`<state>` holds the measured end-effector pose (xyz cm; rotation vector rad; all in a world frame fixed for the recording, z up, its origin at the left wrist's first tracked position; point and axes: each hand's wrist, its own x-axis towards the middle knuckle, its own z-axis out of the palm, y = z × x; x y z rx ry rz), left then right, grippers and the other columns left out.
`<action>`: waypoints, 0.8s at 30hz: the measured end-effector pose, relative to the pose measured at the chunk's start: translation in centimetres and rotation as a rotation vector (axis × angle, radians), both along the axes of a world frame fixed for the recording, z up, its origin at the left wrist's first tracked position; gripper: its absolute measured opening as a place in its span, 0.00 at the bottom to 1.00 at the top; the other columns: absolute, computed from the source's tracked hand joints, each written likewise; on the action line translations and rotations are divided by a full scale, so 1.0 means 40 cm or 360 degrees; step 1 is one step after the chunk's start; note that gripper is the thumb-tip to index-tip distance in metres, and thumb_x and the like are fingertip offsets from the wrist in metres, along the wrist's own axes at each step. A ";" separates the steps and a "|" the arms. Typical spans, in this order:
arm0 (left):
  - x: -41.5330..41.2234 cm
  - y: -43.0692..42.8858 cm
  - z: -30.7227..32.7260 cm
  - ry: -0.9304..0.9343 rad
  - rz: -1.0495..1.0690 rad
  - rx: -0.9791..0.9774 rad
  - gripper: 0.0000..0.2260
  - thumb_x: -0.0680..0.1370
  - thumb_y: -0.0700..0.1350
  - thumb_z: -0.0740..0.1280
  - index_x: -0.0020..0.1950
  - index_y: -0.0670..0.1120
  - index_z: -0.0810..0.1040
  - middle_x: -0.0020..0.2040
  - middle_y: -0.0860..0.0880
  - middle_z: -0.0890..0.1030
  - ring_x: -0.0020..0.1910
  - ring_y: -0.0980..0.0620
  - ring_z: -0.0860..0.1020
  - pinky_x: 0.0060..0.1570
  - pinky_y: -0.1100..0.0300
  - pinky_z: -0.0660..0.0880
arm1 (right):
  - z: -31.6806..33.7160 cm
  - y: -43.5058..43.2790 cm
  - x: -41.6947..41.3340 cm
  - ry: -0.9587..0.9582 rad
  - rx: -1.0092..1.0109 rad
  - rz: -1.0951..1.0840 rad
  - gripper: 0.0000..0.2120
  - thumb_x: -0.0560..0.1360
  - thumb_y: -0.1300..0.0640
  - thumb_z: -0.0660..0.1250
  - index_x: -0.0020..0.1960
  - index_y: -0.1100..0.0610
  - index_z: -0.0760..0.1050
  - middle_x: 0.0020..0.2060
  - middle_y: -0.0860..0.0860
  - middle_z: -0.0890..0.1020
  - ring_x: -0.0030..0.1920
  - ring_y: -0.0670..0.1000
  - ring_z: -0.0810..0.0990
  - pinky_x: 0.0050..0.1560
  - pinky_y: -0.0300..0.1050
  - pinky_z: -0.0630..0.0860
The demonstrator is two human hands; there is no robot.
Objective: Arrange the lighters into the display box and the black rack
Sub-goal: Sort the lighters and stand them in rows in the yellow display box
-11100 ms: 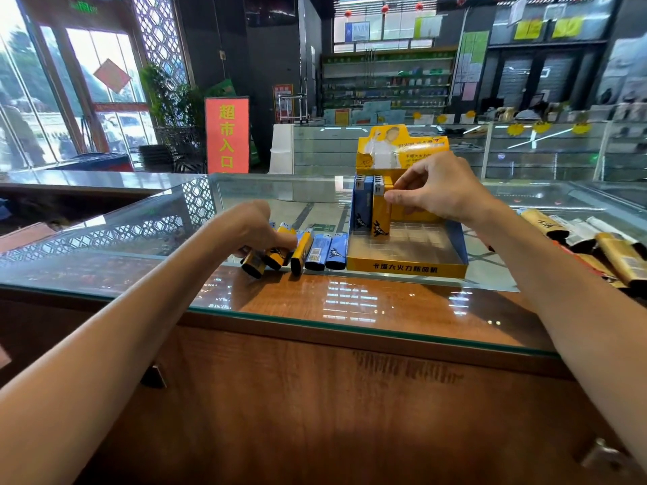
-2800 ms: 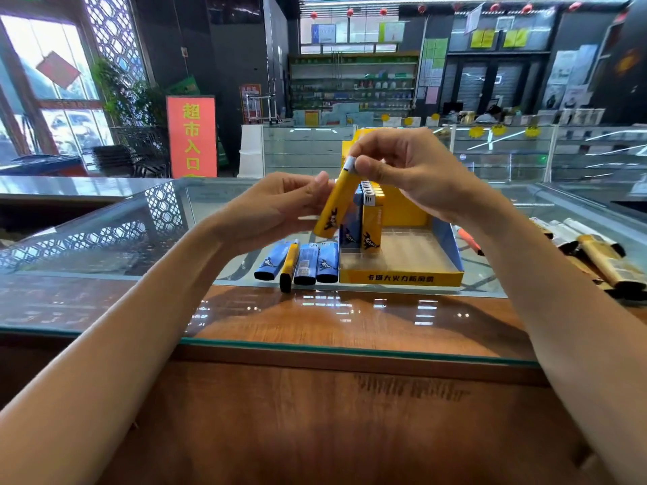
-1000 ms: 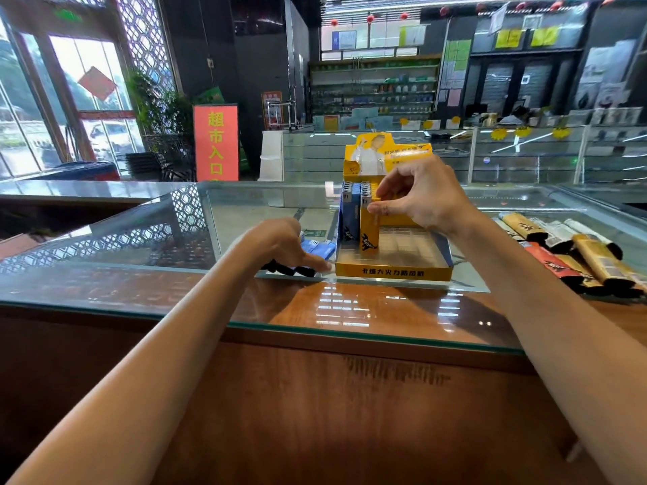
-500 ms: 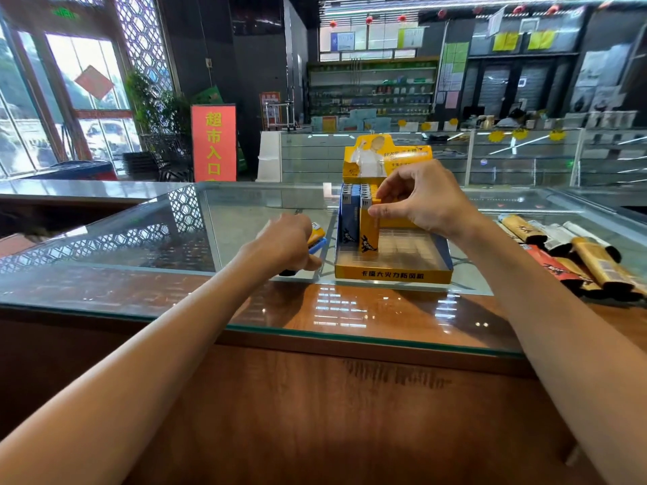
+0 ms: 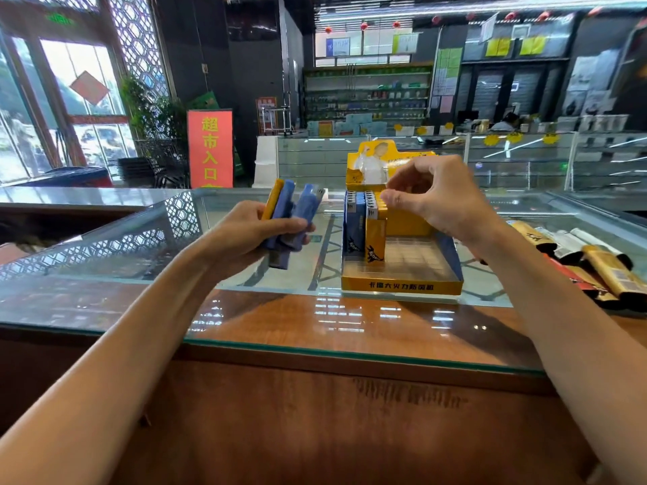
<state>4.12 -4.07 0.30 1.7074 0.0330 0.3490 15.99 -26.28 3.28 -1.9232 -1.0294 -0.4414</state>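
left hand (image 5: 245,236): grips lighters (image 5: 292,213) | right hand (image 5: 437,201): seemingly empty, above display box (image 5: 402,286)

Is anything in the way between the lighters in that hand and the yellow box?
Nothing visible lies between the lighters in the left hand and the display box, whose front slots are open. The right hand hovers over the back rows.

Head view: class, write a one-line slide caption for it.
Left hand grips a bunch of lighters above the counter; right hand hovers at the row standing in the display box.
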 end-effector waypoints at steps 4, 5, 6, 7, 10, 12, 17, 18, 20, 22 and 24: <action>0.026 -0.032 0.015 -0.0185 -0.0283 -0.0074 0.12 0.70 0.42 0.68 0.51 0.39 0.77 0.43 0.49 0.85 0.43 0.54 0.83 0.41 0.66 0.77 | 0.003 0.016 -0.024 -0.0018 0.0094 0.0132 0.08 0.74 0.55 0.69 0.50 0.58 0.79 0.43 0.51 0.82 0.44 0.47 0.79 0.44 0.34 0.75; 0.032 -0.038 0.017 -0.0205 -0.0317 -0.0068 0.12 0.70 0.42 0.68 0.52 0.39 0.76 0.43 0.49 0.85 0.44 0.53 0.83 0.42 0.65 0.77 | 0.003 0.021 -0.031 0.0012 0.0081 0.0206 0.09 0.75 0.55 0.68 0.52 0.59 0.79 0.44 0.52 0.82 0.44 0.47 0.80 0.44 0.34 0.75; 0.039 -0.043 0.017 -0.0222 -0.0339 -0.0054 0.12 0.71 0.41 0.68 0.53 0.39 0.76 0.44 0.48 0.84 0.45 0.53 0.83 0.43 0.65 0.77 | 0.004 0.026 -0.038 0.0046 0.0072 0.0288 0.10 0.76 0.55 0.66 0.53 0.60 0.79 0.45 0.54 0.83 0.44 0.47 0.80 0.43 0.34 0.75; 0.044 -0.050 0.015 -0.0240 -0.0360 -0.0029 0.13 0.71 0.41 0.68 0.53 0.38 0.76 0.44 0.48 0.84 0.45 0.52 0.83 0.43 0.64 0.77 | 0.004 0.030 -0.045 0.0086 0.0078 0.0369 0.10 0.76 0.55 0.65 0.52 0.60 0.79 0.44 0.53 0.83 0.42 0.44 0.80 0.41 0.33 0.75; 0.053 -0.063 0.005 -0.0280 -0.0445 0.0007 0.12 0.72 0.40 0.68 0.53 0.38 0.77 0.44 0.48 0.84 0.44 0.52 0.82 0.43 0.64 0.77 | 0.003 0.038 -0.049 0.0210 0.0097 0.0537 0.09 0.77 0.58 0.64 0.52 0.60 0.79 0.34 0.42 0.81 0.34 0.35 0.77 0.35 0.27 0.70; 0.050 -0.063 0.003 -0.0274 -0.0531 -0.0045 0.10 0.73 0.40 0.67 0.52 0.39 0.78 0.43 0.48 0.83 0.44 0.53 0.82 0.43 0.65 0.77 | 0.003 0.038 -0.049 0.0319 0.0075 0.0625 0.09 0.78 0.59 0.62 0.54 0.59 0.78 0.31 0.38 0.80 0.34 0.35 0.76 0.36 0.27 0.70; 0.043 -0.068 0.002 -0.0211 -0.0676 -0.0216 0.06 0.73 0.41 0.68 0.46 0.46 0.85 0.43 0.49 0.84 0.42 0.55 0.83 0.42 0.65 0.78 | 0.006 0.041 -0.057 0.0690 0.0173 0.0957 0.14 0.76 0.62 0.61 0.61 0.58 0.74 0.47 0.58 0.77 0.51 0.50 0.74 0.59 0.48 0.71; 0.041 -0.069 0.004 -0.0208 -0.0696 -0.0229 0.05 0.73 0.42 0.70 0.46 0.46 0.85 0.43 0.49 0.84 0.42 0.55 0.82 0.42 0.65 0.78 | 0.008 0.042 -0.058 0.0718 0.0220 0.0995 0.15 0.74 0.61 0.62 0.60 0.60 0.74 0.46 0.58 0.77 0.50 0.50 0.75 0.56 0.45 0.71; 0.038 -0.072 0.008 -0.0208 -0.0724 -0.0267 0.07 0.72 0.45 0.70 0.46 0.45 0.85 0.43 0.49 0.84 0.42 0.54 0.82 0.44 0.63 0.78 | 0.012 0.044 -0.057 0.0765 0.0329 0.1022 0.14 0.70 0.58 0.64 0.54 0.62 0.75 0.41 0.52 0.79 0.43 0.45 0.76 0.47 0.38 0.72; 0.039 -0.072 0.009 -0.0208 -0.0677 -0.0323 0.09 0.74 0.44 0.67 0.47 0.42 0.84 0.43 0.46 0.84 0.42 0.52 0.82 0.43 0.63 0.78 | 0.018 0.043 -0.050 0.0811 0.0462 0.0979 0.11 0.66 0.57 0.66 0.46 0.61 0.75 0.36 0.50 0.77 0.36 0.43 0.73 0.39 0.35 0.70; 0.041 -0.068 0.008 -0.0188 -0.0471 -0.0319 0.10 0.76 0.42 0.65 0.51 0.37 0.80 0.44 0.44 0.83 0.42 0.50 0.83 0.42 0.63 0.78 | 0.023 0.038 -0.041 0.0721 0.0573 0.0835 0.10 0.64 0.56 0.68 0.42 0.60 0.75 0.33 0.48 0.77 0.33 0.42 0.74 0.36 0.33 0.71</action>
